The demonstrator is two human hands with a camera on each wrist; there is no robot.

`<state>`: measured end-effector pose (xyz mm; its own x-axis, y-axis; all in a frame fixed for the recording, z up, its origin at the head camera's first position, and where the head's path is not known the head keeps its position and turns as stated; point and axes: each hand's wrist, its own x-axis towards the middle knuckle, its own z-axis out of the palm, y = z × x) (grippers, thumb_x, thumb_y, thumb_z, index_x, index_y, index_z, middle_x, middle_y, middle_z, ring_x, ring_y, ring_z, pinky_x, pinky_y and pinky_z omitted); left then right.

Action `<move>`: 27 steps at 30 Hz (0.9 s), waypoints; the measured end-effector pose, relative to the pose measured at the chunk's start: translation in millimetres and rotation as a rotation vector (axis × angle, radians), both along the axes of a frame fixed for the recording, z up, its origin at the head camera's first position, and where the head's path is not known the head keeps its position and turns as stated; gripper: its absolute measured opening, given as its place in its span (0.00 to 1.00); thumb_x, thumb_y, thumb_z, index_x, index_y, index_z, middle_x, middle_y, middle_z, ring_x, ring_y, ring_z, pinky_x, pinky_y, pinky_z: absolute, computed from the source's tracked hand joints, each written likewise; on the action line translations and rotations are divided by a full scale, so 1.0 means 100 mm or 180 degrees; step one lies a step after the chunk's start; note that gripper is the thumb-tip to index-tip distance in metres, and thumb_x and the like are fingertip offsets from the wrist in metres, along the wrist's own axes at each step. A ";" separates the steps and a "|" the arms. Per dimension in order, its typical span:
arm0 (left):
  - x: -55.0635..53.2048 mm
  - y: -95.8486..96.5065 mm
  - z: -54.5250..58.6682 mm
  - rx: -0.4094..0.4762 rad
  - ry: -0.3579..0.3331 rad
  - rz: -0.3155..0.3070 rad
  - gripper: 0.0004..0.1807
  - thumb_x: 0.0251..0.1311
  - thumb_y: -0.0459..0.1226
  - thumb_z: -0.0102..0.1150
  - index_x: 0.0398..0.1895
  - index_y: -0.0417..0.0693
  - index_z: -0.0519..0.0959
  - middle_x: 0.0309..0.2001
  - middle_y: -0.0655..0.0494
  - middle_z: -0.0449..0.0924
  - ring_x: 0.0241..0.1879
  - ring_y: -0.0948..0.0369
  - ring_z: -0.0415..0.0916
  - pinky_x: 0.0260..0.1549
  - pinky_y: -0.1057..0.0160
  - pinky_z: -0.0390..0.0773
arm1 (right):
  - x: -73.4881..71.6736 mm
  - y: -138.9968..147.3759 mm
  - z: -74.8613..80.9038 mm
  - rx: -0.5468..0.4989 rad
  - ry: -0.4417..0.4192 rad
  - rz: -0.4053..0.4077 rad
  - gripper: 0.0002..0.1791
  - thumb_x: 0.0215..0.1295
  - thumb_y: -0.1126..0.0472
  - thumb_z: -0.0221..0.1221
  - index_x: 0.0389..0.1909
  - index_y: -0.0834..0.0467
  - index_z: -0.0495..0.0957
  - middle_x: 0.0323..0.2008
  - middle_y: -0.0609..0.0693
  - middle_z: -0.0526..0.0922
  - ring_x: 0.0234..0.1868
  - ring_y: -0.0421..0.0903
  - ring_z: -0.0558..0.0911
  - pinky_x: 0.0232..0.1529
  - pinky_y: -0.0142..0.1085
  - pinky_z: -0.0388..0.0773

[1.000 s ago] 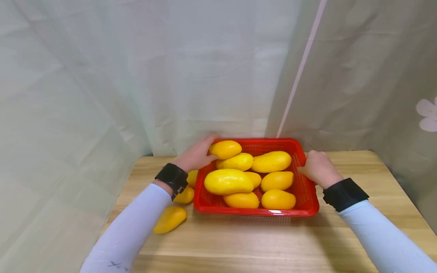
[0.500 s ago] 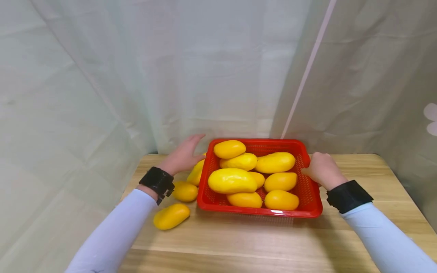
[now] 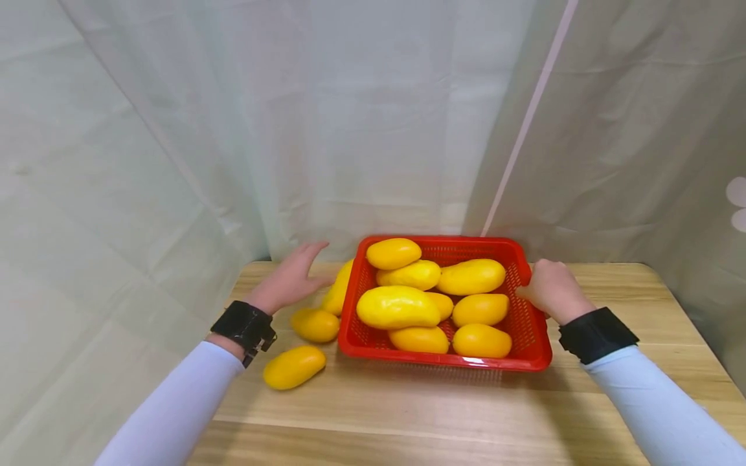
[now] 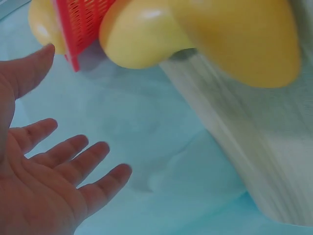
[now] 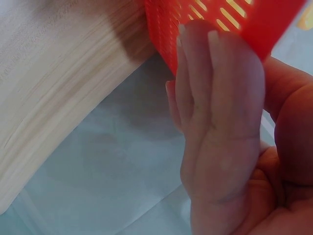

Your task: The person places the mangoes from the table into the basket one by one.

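Note:
A red plastic basket (image 3: 445, 360) with perforated walls holds several yellow mangoes (image 3: 398, 308). My right hand (image 3: 553, 292) grips its right rim, thumb inside and fingers against the outer wall (image 5: 283, 29) in the right wrist view. Left of the basket, my left hand (image 3: 288, 279) is spread with nothing in it, thumb pointing toward a loose mango (image 3: 337, 292) partly hidden behind the basket's left side. Palm and splayed fingers of that hand show in the left wrist view, apart from the fruit (image 4: 239, 39). Two more loose mangoes, a rounder one (image 3: 315, 325) and a longer one (image 3: 294, 367), lie nearer the front.
Everything stands on a light wooden table (image 3: 419, 427). A pale grey curtain (image 3: 373, 129) hangs right behind its back edge and along both sides. Black bands (image 3: 245, 330) circle both wrists over light sleeves.
My left hand has let go of the mango at the basket's back left corner and drawn away to the left. The right hand keeps its grip on the basket rim.

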<state>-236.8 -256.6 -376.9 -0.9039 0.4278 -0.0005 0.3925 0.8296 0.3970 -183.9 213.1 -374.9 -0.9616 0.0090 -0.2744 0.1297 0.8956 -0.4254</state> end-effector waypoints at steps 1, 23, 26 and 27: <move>0.03 -0.02 -0.01 -0.0012 -0.0044 0.0014 0.46 0.54 0.61 0.57 0.71 0.50 0.54 0.68 0.50 0.55 0.65 0.52 0.54 0.60 0.49 0.58 | 0.00 0.00 0.00 0.0005 0.0005 0.0004 0.19 0.57 0.57 0.62 0.37 0.69 0.71 0.22 0.55 0.75 0.17 0.45 0.75 0.19 0.34 0.75; 0.41 -0.06 -0.46 -0.0014 -0.0798 0.0055 0.64 0.27 0.59 0.75 0.71 0.52 0.53 0.66 0.50 0.58 0.61 0.54 0.58 0.56 0.48 0.61 | 0.02 0.01 -0.02 -0.0066 0.0030 -0.0015 0.20 0.56 0.57 0.62 0.40 0.69 0.70 0.24 0.55 0.76 0.18 0.45 0.76 0.19 0.34 0.76; 0.41 -0.05 -0.49 0.0000 -0.0881 0.0060 0.63 0.28 0.54 0.76 0.71 0.50 0.53 0.66 0.51 0.59 0.60 0.54 0.60 0.57 0.48 0.61 | 0.02 0.00 -0.01 -0.0074 0.0039 -0.0027 0.20 0.56 0.57 0.62 0.39 0.69 0.71 0.24 0.56 0.76 0.18 0.45 0.76 0.19 0.34 0.76; 0.41 -0.05 -0.49 -0.0013 -0.0908 0.0066 0.62 0.28 0.53 0.76 0.71 0.50 0.53 0.65 0.51 0.60 0.60 0.55 0.60 0.57 0.48 0.60 | 0.02 0.00 -0.01 -0.0091 0.0033 -0.0037 0.20 0.56 0.57 0.63 0.40 0.69 0.71 0.25 0.56 0.76 0.18 0.45 0.76 0.20 0.34 0.76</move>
